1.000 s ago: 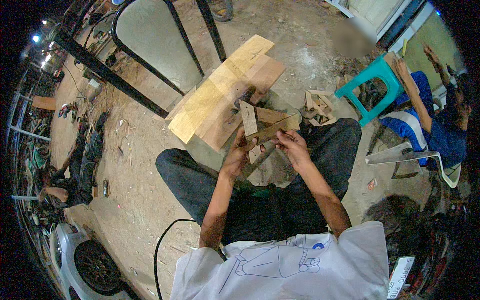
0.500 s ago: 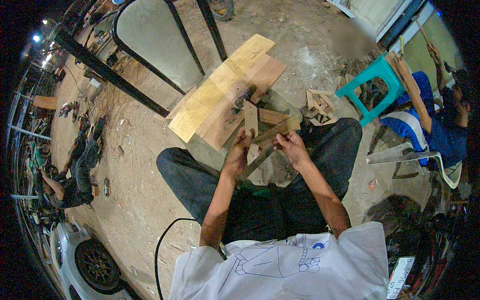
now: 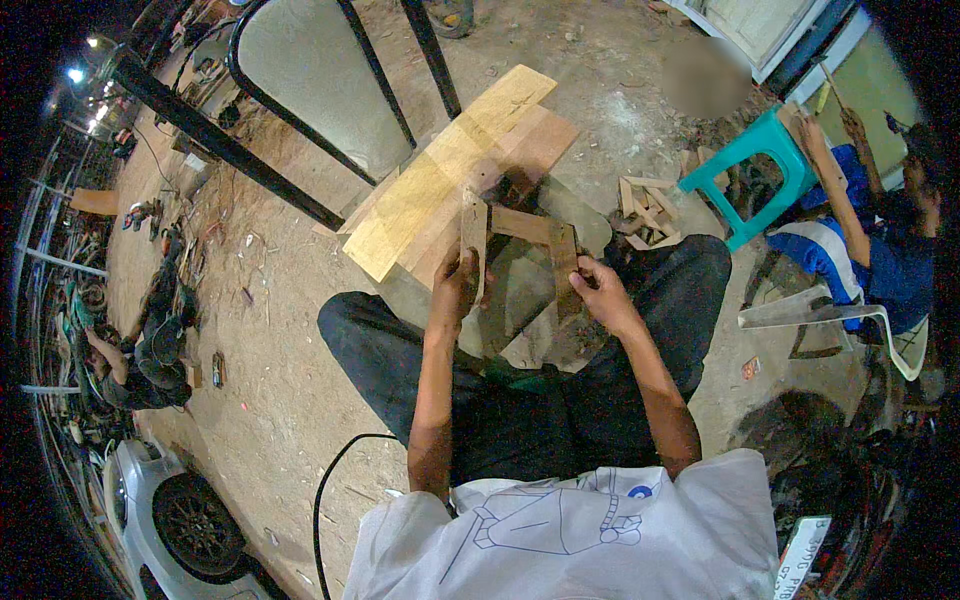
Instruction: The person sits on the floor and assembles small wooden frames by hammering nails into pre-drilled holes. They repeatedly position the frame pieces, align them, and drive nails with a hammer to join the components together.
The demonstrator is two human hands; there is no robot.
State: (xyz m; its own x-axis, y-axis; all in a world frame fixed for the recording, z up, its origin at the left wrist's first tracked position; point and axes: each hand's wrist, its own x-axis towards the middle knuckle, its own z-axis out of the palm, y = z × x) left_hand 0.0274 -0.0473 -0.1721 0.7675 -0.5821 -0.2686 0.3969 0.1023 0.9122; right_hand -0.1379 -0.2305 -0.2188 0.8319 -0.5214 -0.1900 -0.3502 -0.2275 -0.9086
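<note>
Between my hands is a U-shaped frame of three small wooden strips (image 3: 524, 227), open toward me. My left hand (image 3: 454, 287) is closed round the lower part of its left strip. With thumb and fingers, my right hand (image 3: 603, 294) pinches the right strip at its outer edge. Just beyond the frame, on top of the wooden boards (image 3: 440, 185), lies a dark object (image 3: 522, 180) whose kind I cannot make out.
A heap of short wood strips (image 3: 648, 210) lies beyond my right knee. Farther right are a teal plastic stool (image 3: 752, 170) and a person in blue (image 3: 850, 225). A black-framed chair (image 3: 320, 90) stands at the far left; a dark cable (image 3: 322, 480) runs beside me.
My hands have moved apart, and the frame has turned so that its right strip now points toward me instead of slanting across. My left hand has shifted slightly left.
</note>
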